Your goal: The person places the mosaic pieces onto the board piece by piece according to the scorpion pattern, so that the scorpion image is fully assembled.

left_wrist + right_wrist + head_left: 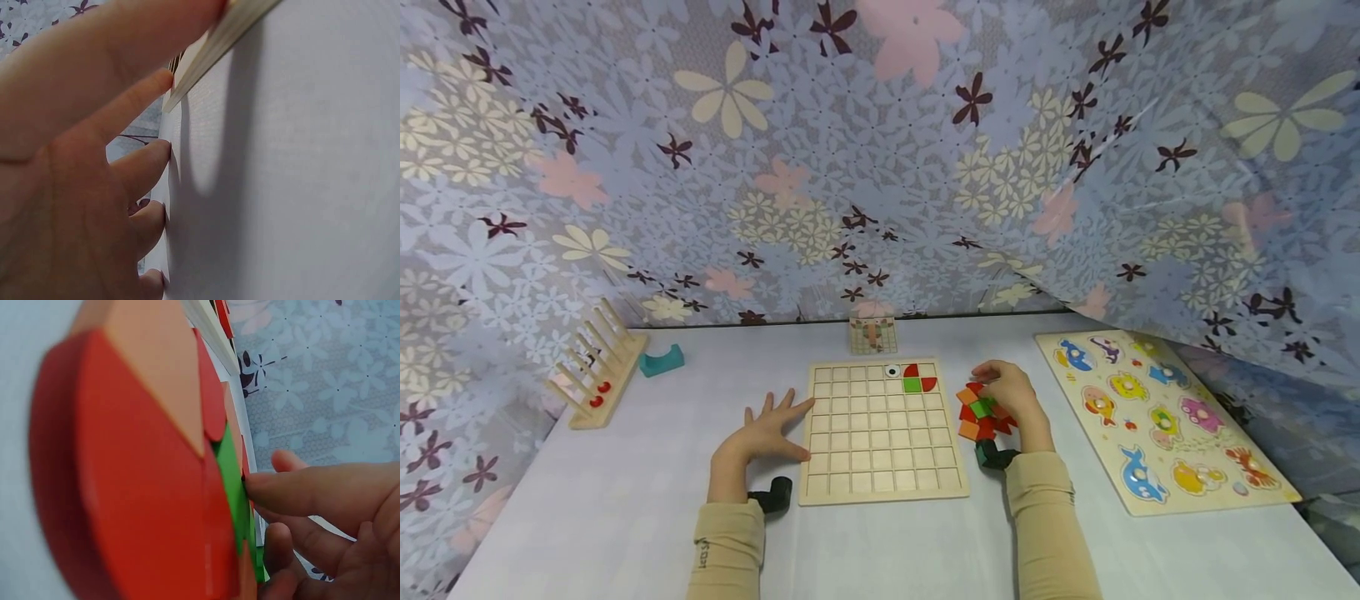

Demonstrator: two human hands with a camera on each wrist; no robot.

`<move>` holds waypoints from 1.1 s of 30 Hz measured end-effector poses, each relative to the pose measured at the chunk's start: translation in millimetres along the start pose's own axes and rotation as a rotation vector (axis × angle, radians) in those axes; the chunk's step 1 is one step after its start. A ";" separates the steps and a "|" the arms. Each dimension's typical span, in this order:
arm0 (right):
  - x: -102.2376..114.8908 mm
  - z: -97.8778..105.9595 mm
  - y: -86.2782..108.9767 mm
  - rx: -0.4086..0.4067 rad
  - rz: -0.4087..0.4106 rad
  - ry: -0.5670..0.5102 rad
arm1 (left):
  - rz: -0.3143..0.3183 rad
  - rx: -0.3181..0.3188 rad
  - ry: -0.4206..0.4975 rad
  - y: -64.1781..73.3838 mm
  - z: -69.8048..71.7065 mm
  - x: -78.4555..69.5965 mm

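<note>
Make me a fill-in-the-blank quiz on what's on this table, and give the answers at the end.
1. In the head view, the left hand touches the ____ edge of the wooden grid board.
2. The loose tiles by the right hand are red, orange and ____.
3. The tile printed with an eye sits in the board's ____ row in the head view.
4. The beads on the wooden peg stand are ____.

Missing words: left; green; top; red.

Pale table (pixel 880 550): is carrying toys
Left: peg rack (pixel 587 415) and teal block (pixel 662 362) are sitting
Middle: grid board (pixel 880 437) is lying before a small card (pixel 873 337)
Right: heaped coloured pieces (pixel 981 408) and animal puzzle (pixel 1108 452) are lying
</note>
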State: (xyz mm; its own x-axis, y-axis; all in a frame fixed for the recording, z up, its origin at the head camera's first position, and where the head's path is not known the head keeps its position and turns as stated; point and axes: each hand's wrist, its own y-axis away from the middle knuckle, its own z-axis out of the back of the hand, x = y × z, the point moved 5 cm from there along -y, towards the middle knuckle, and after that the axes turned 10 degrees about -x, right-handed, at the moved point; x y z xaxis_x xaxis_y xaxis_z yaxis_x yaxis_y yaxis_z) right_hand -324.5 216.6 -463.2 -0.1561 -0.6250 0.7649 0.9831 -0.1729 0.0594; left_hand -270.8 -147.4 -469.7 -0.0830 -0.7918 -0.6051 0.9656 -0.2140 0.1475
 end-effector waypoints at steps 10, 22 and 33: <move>-2.7 0.1 -2.3 -0.011 0.013 0.013 | 0.000 0.006 0.002 -1.1 0.5 0.9; -6.2 0.8 -1.6 0.006 -0.028 0.029 | -0.002 0.011 0.013 -1.0 0.3 0.6; 4.5 2.6 1.8 -0.053 0.050 0.044 | 0.005 0.018 0.003 -1.0 -1.0 0.1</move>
State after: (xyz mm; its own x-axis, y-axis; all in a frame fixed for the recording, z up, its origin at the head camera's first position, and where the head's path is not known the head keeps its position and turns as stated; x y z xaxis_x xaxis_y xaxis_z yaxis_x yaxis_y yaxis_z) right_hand -323.3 215.4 -457.9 -0.1123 -0.6665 0.7370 0.9836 -0.1797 -0.0127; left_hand -271.6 -146.7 -470.7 -0.0772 -0.7910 -0.6069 0.9615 -0.2202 0.1647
